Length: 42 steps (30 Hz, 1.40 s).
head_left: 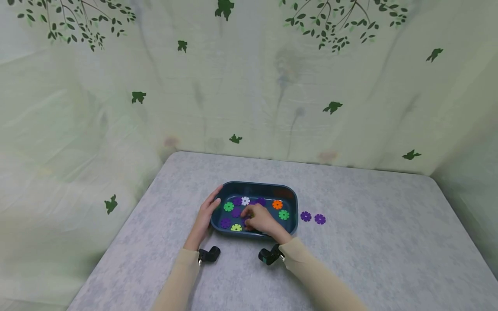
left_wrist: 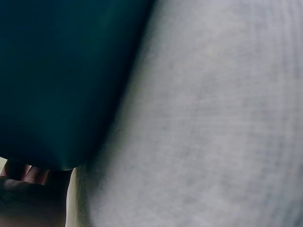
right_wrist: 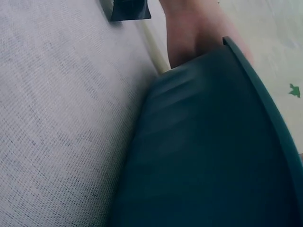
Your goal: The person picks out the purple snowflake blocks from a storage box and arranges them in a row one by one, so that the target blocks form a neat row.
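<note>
A dark teal tray (head_left: 289,224) stands on the table, with several notched plastic discs lying in it, among them a green disc (head_left: 228,207), a white disc (head_left: 245,201), an orange disc (head_left: 277,204) and a yellow disc (head_left: 236,227). My left hand (head_left: 205,216) grips the tray's left side, thumb over the rim and fingers along the outer wall. Over the front rim reaches my right hand (head_left: 262,219), its curled fingers down among the discs near the tray's middle. Whether a disc is between those fingertips is hidden. Both wrist views mostly show the tray's outer wall (left_wrist: 61,71).
Just right of the tray, two purple discs (head_left: 305,216) lie side by side on the grey table (head_left: 369,242). A pale curtain (head_left: 253,86) with leaf prints hangs behind the table's back edge. Each wrist wears a small black camera (head_left: 210,254).
</note>
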Each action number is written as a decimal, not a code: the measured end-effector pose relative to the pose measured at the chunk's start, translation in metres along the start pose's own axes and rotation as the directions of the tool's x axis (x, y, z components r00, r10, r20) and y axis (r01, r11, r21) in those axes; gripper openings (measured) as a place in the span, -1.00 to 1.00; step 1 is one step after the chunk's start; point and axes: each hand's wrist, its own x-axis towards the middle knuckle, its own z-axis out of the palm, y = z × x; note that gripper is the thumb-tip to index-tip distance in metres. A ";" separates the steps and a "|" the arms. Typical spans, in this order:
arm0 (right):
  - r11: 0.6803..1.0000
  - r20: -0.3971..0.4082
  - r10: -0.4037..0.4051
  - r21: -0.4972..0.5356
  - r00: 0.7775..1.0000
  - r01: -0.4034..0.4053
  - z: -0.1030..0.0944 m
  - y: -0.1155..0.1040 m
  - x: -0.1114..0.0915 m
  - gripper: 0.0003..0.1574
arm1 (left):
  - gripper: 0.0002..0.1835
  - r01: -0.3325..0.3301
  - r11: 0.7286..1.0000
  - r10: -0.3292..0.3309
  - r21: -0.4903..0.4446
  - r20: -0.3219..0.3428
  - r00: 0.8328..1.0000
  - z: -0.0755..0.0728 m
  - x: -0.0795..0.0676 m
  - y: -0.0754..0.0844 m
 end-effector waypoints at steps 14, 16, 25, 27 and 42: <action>0.976 0.049 -0.112 0.195 0.992 0.101 -0.037 0.008 -0.015 -0.78 | -0.49 -0.007 1.000 0.007 0.009 -0.002 1.000 0.000 0.001 0.000; 0.965 0.038 -0.132 0.234 0.991 0.119 -0.048 0.010 -0.021 -0.77 | -0.49 -0.007 1.000 0.007 0.010 0.000 1.000 0.000 0.001 0.000; 0.956 -0.109 -0.087 0.272 0.990 0.114 -0.108 0.029 -0.055 -0.68 | -0.49 -0.004 1.000 0.004 0.014 0.006 1.000 0.000 0.001 0.000; 0.959 -0.159 -0.057 0.267 0.986 0.099 -0.121 0.040 -0.064 -0.69 | -0.49 -0.003 1.000 0.003 0.009 0.006 1.000 0.000 0.000 0.000; 0.979 -0.319 0.165 0.169 0.933 -0.115 -0.164 0.116 -0.114 -0.70 | -0.49 -0.008 1.000 0.008 0.004 0.003 1.000 0.000 0.000 -0.001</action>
